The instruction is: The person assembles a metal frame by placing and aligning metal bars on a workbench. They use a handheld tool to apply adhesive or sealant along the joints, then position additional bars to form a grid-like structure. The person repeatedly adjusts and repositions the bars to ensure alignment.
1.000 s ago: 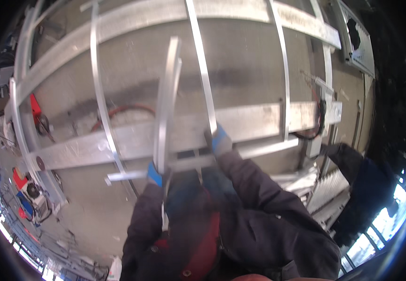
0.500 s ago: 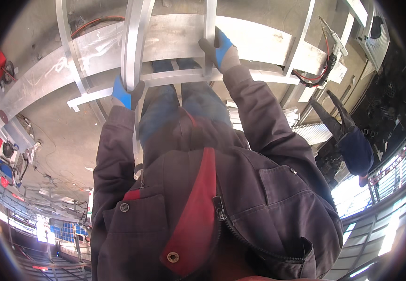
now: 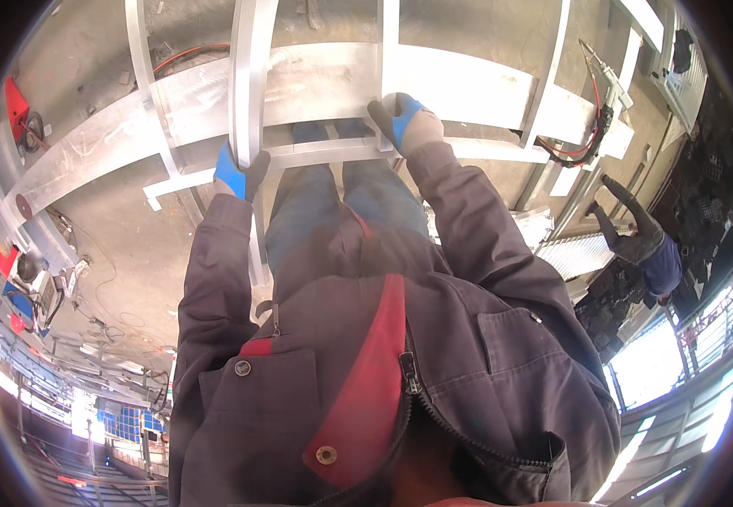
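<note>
The person looks down at their own dark jacket with a red stripe [image 3: 366,372] and blue trousers, and both arms reach up to the middle of the frame. The left hand [image 3: 235,173], in a blue and grey glove, is wrapped tight around a tall shiny metal bar [image 3: 248,101] that runs up to the top of the frame. The right hand [image 3: 407,122], in the same kind of glove, is closed on a thinner upright metal bar [image 3: 388,42] just where it meets the wide flat silver metal beam [image 3: 451,84] that lies across the upper part of the frame. A long flat metal strip [image 3: 316,156] runs between the two hands. So the step in hand looks like holding this metal frame steady with both hands. The next move probably needs a firm grip and a slow, even push or lift, so that the bars do not slip or twist. At the right edge another person's dark gloved hand [image 3: 629,228] rests near a ribbed metal piece. A red hose [image 3: 590,118] hangs at the upper right. The grey concrete floor [image 3: 121,245] lies below.
</note>
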The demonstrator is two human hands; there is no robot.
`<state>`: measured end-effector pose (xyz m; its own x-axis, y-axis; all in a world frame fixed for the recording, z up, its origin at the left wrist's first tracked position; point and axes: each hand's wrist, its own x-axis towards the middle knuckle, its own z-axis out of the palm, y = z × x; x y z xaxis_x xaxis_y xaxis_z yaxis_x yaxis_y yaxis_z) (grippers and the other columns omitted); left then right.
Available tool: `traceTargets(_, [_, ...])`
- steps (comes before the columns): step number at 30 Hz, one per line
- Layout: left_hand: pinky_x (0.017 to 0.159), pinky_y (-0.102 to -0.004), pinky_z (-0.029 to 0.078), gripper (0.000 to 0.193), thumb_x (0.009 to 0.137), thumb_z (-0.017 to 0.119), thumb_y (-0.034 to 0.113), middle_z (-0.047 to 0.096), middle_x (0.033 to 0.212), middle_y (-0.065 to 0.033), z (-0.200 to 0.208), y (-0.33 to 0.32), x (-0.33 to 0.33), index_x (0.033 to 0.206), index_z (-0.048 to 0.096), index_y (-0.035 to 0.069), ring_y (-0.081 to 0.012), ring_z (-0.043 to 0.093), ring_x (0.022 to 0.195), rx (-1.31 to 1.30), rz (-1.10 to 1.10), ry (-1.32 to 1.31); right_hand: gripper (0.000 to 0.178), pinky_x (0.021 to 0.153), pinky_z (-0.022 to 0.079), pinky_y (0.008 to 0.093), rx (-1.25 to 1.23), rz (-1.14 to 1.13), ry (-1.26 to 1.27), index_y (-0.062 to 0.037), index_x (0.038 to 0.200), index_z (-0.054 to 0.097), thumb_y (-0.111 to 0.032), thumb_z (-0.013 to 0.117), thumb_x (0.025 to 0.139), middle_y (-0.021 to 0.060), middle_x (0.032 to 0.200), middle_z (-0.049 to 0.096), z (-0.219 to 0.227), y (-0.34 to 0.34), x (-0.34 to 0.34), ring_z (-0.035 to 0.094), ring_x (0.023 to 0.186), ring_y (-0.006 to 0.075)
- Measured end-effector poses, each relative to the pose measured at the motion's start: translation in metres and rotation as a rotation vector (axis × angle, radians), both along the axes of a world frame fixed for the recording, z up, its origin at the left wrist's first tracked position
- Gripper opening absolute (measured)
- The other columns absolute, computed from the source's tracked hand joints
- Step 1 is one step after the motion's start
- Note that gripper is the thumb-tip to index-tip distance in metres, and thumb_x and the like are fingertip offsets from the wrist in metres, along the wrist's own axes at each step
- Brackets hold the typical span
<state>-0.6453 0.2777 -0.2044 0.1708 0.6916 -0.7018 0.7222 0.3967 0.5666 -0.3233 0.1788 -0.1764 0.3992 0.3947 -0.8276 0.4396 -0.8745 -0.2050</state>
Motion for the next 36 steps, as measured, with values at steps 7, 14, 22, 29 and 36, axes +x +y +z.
traceTargets(7, [0.086, -0.0356, 0.057, 0.076, 0.080, 0.085, 0.030, 0.070, 0.116, -0.0174, -0.014, -0.006, -0.007, 0.138, 0.052, -0.006, -0.0217, 0.069, 0.099, 0.004, -0.004, -0.010, 0.054, 0.089, 0.052, 0.0432, 0.141, -0.060, -0.013, -0.0103, 0.105, 0.071, -0.061, 0.061, 0.092, 0.0109, 0.099, 0.075, -0.016, -0.009, -0.015, 0.070, 0.098, 0.0327])
traceTargets(14, [0.087, -0.0359, 0.055, 0.072, 0.084, 0.083, 0.029, 0.068, 0.118, -0.0161, -0.014, -0.006, -0.008, 0.137, 0.051, -0.007, -0.0212, 0.066, 0.101, -0.011, -0.013, -0.006, 0.058, 0.093, 0.052, 0.0445, 0.130, -0.082, 0.014, -0.0095, 0.120, 0.067, -0.061, 0.061, 0.093, 0.0135, 0.108, 0.074, -0.020, -0.005, -0.026, 0.069, 0.104, 0.0340])
traceTargets(22, [0.086, -0.0345, 0.056, 0.073, 0.083, 0.084, 0.029, 0.069, 0.116, -0.0167, -0.010, -0.006, -0.007, 0.138, 0.051, -0.007, -0.0205, 0.068, 0.100, 0.006, -0.020, -0.027, 0.080, 0.101, 0.051, 0.0452, 0.228, 0.068, -0.189, -0.0154, 0.153, 0.048, -0.064, 0.061, 0.092, 0.0201, 0.135, 0.062, -0.037, -0.013, -0.017, 0.063, 0.122, 0.0367])
traceTargets(29, [0.085, -0.0342, 0.057, 0.070, 0.083, 0.084, 0.030, 0.070, 0.115, -0.0155, -0.014, -0.010, -0.007, 0.135, 0.054, -0.006, -0.0208, 0.069, 0.097, 0.065, 0.000, -0.024, 0.084, 0.103, 0.051, 0.0442, 0.206, 0.038, -0.157, -0.0175, 0.156, 0.044, -0.066, 0.063, 0.090, 0.0186, 0.136, 0.061, -0.043, -0.008, -0.018, 0.062, 0.124, 0.0355])
traceTargets(36, [0.087, -0.0344, 0.056, 0.070, 0.083, 0.085, 0.031, 0.070, 0.115, -0.0152, -0.017, -0.010, -0.011, 0.135, 0.054, -0.006, -0.0207, 0.068, 0.100, 0.094, -0.027, -0.020, 0.086, 0.104, 0.050, 0.0447, 0.192, 0.018, -0.155, -0.0186, 0.158, 0.040, -0.065, 0.063, 0.090, 0.0200, 0.136, 0.061, -0.051, -0.005, -0.023, 0.062, 0.124, 0.0361])
